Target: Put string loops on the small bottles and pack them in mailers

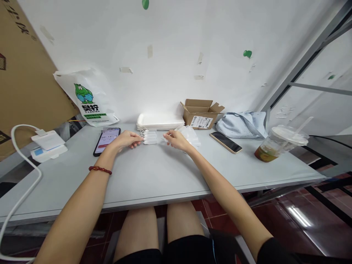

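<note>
Forearms [79, 198] extended across near edge of table [154, 176].
Left hand [125, 140], right hand [177, 140]: fingers curled, flanking white pieces [150, 137]; closure and hold cannot be determined. Bare tabletop nearer.

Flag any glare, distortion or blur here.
Head view: wide-angle stretching, strongest toward the edges; bright glare streak on the red floor, lower right; small white pieces between left hand and right hand lack fine detail.

A white wall [170, 36] stands behind the grey table [154, 176], bearing tape scraps [125, 69] and green patches [247, 54]. Right of the table: metal frame [319, 88]. Below the table: red tiled floor [220, 222], reflecting light [299, 216].
</note>
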`<action>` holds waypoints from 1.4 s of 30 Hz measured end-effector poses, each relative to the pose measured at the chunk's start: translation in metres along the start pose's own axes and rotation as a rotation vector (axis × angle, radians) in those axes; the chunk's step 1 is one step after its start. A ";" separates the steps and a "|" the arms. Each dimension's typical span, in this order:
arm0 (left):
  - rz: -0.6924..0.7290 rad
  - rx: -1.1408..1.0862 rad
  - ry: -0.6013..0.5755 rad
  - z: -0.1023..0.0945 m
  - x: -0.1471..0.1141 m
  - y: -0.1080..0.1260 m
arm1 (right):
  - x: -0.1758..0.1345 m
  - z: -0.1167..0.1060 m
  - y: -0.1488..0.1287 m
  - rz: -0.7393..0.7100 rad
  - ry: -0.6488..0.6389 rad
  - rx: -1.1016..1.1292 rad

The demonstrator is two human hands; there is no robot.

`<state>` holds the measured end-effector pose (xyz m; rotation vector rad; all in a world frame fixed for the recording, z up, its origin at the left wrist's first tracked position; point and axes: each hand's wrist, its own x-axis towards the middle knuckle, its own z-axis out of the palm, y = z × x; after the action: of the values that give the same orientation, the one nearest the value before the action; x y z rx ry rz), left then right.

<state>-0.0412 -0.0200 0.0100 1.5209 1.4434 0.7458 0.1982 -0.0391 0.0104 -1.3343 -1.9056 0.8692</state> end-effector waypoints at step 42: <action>0.193 -0.295 -0.199 0.053 -0.011 0.026 | -0.002 0.001 -0.003 -0.097 0.038 0.083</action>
<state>0.0159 -0.0393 0.0125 1.4694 1.0014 0.8553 0.1967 -0.0422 0.0125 -1.1915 -1.8683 0.8584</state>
